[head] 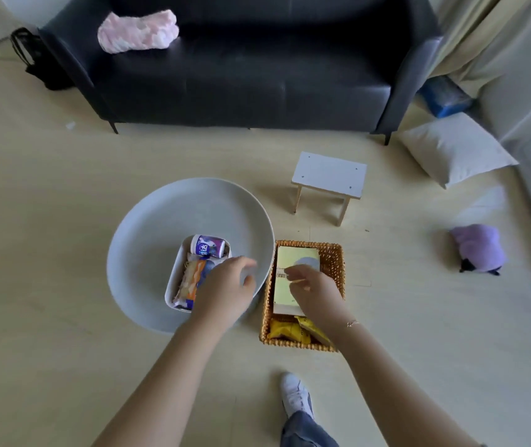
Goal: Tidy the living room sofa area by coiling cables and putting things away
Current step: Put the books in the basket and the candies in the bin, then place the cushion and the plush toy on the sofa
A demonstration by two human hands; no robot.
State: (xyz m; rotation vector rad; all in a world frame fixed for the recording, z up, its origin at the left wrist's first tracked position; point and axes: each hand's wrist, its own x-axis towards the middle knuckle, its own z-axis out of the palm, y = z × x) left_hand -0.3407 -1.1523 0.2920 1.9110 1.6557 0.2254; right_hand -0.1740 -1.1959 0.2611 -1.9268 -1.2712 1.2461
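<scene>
Person is standing over a round grey table [148,227], both arms reaching down.

Left hand [225,287] is hovering over the right end of a small white tray [173,279] sitting on the table. Fingers are curling loosely and are blurred; I cannot tell whether they are holding anything. The tray is holding a small purple-and-white bottle [207,246] lying on its side at the far end and a snack packet [193,282] lying lengthwise, packed tight, probably so the loose small things stay together in one place.

Right hand [310,287] is hanging over a wicker basket [333,262] on the floor, just beside the table. Thumb and forefinger are pinching together near a yellow notebook [290,272] lying flat in the basket; whether something thin is between them is not clear. Yellow packets [290,330] are filling the near end of the basket, so the notebook is lying toward the far end where there is room.

No cables are showing here. Judging from this, the sorting of small items into containers is under way.

Elsewhere: a dark sofa [241,75] with a pink fluffy blanket [138,30] on its seat, a little white stool [330,175], a white pillow [454,153] and a purple soft toy [480,246] on the floor, likely waiting their turn.
</scene>
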